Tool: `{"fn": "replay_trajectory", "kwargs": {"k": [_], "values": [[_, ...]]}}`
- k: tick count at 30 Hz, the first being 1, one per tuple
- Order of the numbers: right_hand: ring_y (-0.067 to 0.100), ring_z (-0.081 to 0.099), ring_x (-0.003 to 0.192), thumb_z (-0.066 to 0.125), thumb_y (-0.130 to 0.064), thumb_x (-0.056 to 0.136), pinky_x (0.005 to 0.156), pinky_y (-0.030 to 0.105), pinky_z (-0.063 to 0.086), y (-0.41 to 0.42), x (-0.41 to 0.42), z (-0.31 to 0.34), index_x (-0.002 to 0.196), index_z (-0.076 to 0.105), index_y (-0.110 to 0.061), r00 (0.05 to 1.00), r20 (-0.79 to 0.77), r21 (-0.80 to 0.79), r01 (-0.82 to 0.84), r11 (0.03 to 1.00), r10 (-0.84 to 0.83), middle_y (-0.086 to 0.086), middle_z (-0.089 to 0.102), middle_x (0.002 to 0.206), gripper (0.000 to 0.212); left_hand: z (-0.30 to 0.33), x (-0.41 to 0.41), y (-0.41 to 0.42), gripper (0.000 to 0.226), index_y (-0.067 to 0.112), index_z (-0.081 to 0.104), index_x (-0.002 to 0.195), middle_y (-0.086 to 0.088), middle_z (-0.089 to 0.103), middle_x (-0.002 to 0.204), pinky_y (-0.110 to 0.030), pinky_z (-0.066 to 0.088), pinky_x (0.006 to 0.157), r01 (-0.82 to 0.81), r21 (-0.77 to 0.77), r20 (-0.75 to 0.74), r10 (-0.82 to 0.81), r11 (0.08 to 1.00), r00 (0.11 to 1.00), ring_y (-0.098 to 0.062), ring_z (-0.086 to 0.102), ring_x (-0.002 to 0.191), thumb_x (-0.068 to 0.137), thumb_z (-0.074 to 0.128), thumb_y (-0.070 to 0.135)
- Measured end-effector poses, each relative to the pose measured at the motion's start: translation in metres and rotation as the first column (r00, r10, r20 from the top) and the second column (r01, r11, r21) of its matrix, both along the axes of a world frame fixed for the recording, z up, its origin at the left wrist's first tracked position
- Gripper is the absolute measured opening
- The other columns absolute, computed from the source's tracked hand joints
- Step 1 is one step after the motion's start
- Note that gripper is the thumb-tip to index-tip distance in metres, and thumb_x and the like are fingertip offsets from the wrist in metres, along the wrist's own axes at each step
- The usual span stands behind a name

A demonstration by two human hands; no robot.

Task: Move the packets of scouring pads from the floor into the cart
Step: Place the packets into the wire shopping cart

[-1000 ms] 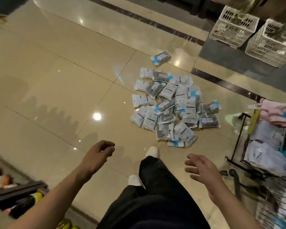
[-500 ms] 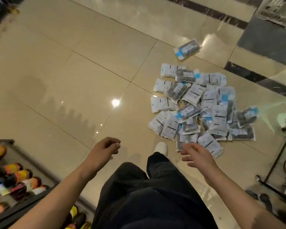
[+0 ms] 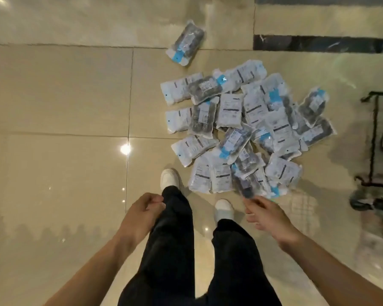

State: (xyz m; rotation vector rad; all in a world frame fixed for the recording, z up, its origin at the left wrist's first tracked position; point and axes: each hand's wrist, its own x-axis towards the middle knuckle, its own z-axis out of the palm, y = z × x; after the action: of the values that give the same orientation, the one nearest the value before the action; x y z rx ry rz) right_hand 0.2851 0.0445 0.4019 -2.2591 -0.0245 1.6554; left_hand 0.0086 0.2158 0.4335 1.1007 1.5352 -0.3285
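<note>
A glossy beige tiled floor (image 3: 60, 102) fills the view. On it, ahead of both hands, lies a heap of packets of scouring pads (image 3: 241, 133), one stray packet (image 3: 185, 45) beyond it. The black cart (image 3: 376, 140) frame stands at the right edge. The right hand (image 3: 268, 214) hovers just short of the heap's near edge, fingers loosely spread, holding nothing. The left hand (image 3: 142, 214), fingers curled, is empty beside the trouser leg (image 3: 173, 217).

dim warm indoor light | ceiling-lamp glare on floor (image 3: 53, 107) | motion blur | blocky smearing, wide-angle edge warp
</note>
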Motion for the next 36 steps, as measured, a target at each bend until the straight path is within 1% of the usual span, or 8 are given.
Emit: {"fn": "replay_trajectory", "kwargs": {"k": [4, 11, 15, 20, 23, 27, 32, 36], "values": [[0.022, 0.072, 0.089, 0.068, -0.038, 0.1, 0.081, 0.039, 0.053, 0.011, -0.018, -0.079, 0.103, 0.07, -0.021, 0.973, 0.029, -0.043, 0.232, 0.972, -0.231, 0.005, 0.076, 0.108, 0.017, -0.092, 0.051, 0.068, 0.021, 0.03, 0.066, 0.117, 0.014, 0.071, 0.111, -0.024, 0.048, 0.082, 0.312, 0.019, 0.018, -0.312, 0.95, 0.95, -0.007, 0.066, 0.104, 0.095, 0.068, 0.031], [0.022, 0.071, 0.099, 0.075, -0.04, 0.094, 0.095, 0.044, 0.055, 0.035, -0.05, -0.263, 0.101, 0.072, -0.021, 0.91, 0.034, -0.015, 0.414, 0.91, -0.414, 0.003, 0.076, 0.111, 0.02, -0.286, 0.109, 0.093, 0.035, 0.031, 0.061, 0.127, 0.011, 0.067, 0.118, -0.033, 0.05, 0.091, 0.539, 0.021, 0.026, -0.539, 0.842, 0.842, -0.006, 0.063, 0.105, 0.093, 0.071, 0.034], [0.022, 0.063, 0.124, 0.076, -0.043, 0.094, 0.103, 0.036, 0.05, 0.031, -0.054, -0.381, 0.135, 0.062, -0.023, 0.869, 0.081, -0.028, 0.491, 0.871, -0.488, 0.003, 0.061, 0.148, 0.048, -0.405, 0.117, 0.093, 0.058, 0.022, 0.053, 0.143, 0.002, 0.059, 0.139, -0.039, 0.051, 0.1, 0.608, 0.097, -0.036, -0.608, 0.788, 0.793, -0.021, 0.06, 0.122, 0.092, 0.074, 0.039], [0.03, 0.052, 0.141, 0.08, -0.051, 0.087, 0.115, 0.041, 0.044, 0.009, -0.043, -0.488, 0.154, 0.045, -0.023, 0.866, 0.206, -0.066, 0.478, 0.876, -0.456, 0.008, 0.047, 0.16, 0.08, -0.511, 0.126, 0.111, 0.085, 0.02, 0.039, 0.155, -0.009, 0.049, 0.155, -0.047, 0.053, 0.102, 0.804, 0.18, -0.152, -0.792, 0.567, 0.592, -0.034, 0.057, 0.13, 0.085, 0.079, 0.048], [0.036, 0.055, 0.136, 0.079, -0.064, 0.077, 0.112, 0.052, 0.049, -0.004, -0.04, -0.528, 0.152, 0.045, -0.021, 0.846, 0.278, -0.097, 0.496, 0.863, -0.455, 0.013, 0.052, 0.152, 0.093, -0.547, 0.134, 0.121, 0.109, 0.021, 0.029, 0.159, -0.01, 0.045, 0.159, -0.047, 0.054, 0.103, 0.749, 0.193, -0.188, -0.725, 0.634, 0.662, -0.035, 0.053, 0.137, 0.073, 0.084, 0.059], [0.039, 0.058, 0.125, 0.067, -0.08, 0.073, 0.104, 0.054, 0.053, -0.013, -0.042, -0.554, 0.139, 0.056, -0.018, 0.791, 0.49, -0.036, 0.439, 0.898, -0.367, 0.014, 0.061, 0.138, 0.092, -0.574, 0.143, 0.134, 0.097, 0.02, 0.038, 0.154, -0.007, 0.054, 0.149, -0.05, 0.052, 0.108, 0.468, 0.366, -0.077, -0.475, 0.805, 0.877, -0.03, 0.058, 0.132, 0.076, 0.088, 0.05], [0.037, 0.046, 0.143, 0.079, -0.075, 0.069, 0.116, 0.055, 0.041, -0.009, -0.039, -0.56, 0.153, 0.046, -0.02, 0.818, 0.456, -0.064, 0.422, 0.904, -0.35, 0.011, 0.047, 0.157, 0.105, -0.578, 0.149, 0.132, 0.08, 0.011, 0.048, 0.145, 0.001, 0.061, 0.118, -0.023, 0.052, 0.074, 0.466, 0.282, -0.04, -0.475, 0.838, 0.879, -0.018, 0.064, 0.1, 0.08, 0.089, 0.035], [0.032, 0.059, 0.13, 0.081, -0.083, 0.056, 0.11, 0.049, 0.049, -0.014, -0.037, -0.552, 0.136, 0.063, -0.029, 0.892, 0.312, -0.126, 0.381, 0.916, -0.329, 0.005, 0.066, 0.14, 0.098, -0.576, 0.142, 0.125, 0.049, 0.011, 0.068, 0.121, -0.004, 0.077, 0.113, -0.024, 0.058, 0.067, 0.438, 0.108, -0.034, -0.436, 0.893, 0.899, -0.018, 0.076, 0.089, 0.081, 0.089, 0.031]]}}
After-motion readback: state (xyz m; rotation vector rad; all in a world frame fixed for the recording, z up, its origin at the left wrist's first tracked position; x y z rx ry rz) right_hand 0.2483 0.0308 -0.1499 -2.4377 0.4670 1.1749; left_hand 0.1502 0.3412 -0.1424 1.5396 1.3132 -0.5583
